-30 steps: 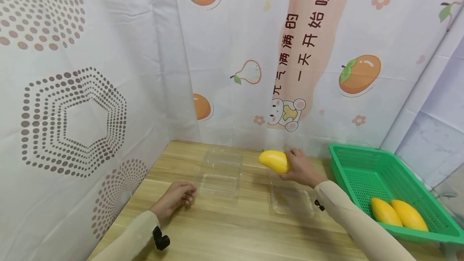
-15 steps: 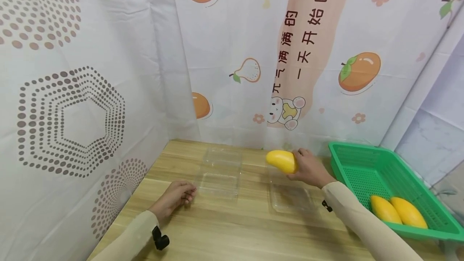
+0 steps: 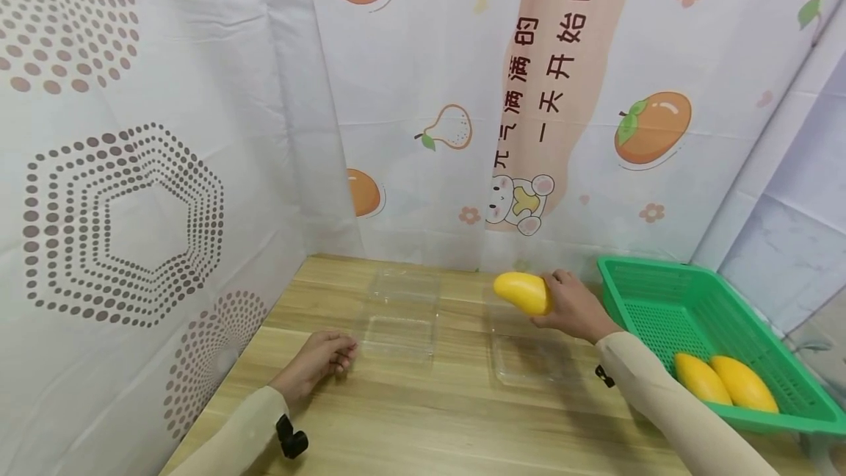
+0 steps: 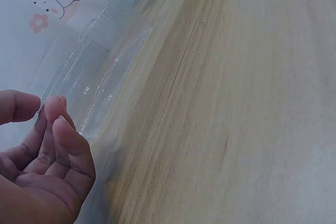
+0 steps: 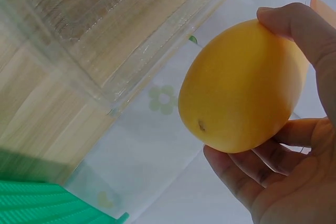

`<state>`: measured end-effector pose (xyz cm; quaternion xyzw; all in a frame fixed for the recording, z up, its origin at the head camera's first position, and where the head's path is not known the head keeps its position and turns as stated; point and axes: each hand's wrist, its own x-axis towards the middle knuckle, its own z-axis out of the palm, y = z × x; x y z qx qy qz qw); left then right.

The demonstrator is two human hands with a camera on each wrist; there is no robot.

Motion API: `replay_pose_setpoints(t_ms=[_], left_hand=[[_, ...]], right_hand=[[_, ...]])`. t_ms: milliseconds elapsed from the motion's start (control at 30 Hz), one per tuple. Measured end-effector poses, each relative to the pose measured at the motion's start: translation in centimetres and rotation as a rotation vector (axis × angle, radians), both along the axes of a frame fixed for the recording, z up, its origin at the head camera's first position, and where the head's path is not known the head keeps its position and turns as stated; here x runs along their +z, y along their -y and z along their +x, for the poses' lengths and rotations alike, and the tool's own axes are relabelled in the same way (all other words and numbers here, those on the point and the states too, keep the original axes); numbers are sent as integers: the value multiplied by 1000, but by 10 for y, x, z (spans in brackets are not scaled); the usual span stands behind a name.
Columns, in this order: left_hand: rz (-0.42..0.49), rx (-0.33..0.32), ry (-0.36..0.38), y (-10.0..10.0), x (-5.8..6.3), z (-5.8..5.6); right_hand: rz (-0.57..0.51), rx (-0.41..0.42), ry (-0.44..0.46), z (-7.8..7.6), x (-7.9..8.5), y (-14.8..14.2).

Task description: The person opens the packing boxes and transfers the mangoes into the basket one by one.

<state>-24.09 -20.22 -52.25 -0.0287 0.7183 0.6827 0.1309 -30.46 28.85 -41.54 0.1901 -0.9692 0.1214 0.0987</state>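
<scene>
A yellow mango (image 3: 522,292) is in my right hand (image 3: 576,305), raised over the clear plastic box (image 3: 500,373) on the right. Thumb and fingers grip it at one end, and its other end points left in the head view. The right wrist view shows the rounded end of the mango (image 5: 236,93) with a small dark spot. My left hand (image 3: 319,360) lies low over the table with fingers loosely curled, its tips right at the near left edge of another clear plastic box (image 3: 399,330). In the left wrist view, thumb and fingertips overlap that box's corner.
A green plastic basket (image 3: 786,426) stands at the right, with two mangoes (image 3: 702,380) in its near end. Printed white curtains (image 3: 423,57) hang behind and to the left of the wooden table (image 3: 436,417).
My right hand has moved right with the mango, away from the middle of the table, toward the basket side. The left hand has stayed beside the left box.
</scene>
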Motion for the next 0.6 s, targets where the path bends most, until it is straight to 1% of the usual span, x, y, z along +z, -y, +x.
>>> replay_pose_setpoints(t_ms=[200, 500, 600], left_hand=[[2, 6, 3, 0, -1, -1], [4, -6, 3, 0, -1, 0], [6, -9, 4, 0, 0, -1]], right_hand=[[-7, -10, 1, 2, 1, -6], [-3, -45, 16, 3, 3, -12], [1, -49, 5, 3, 5, -14]])
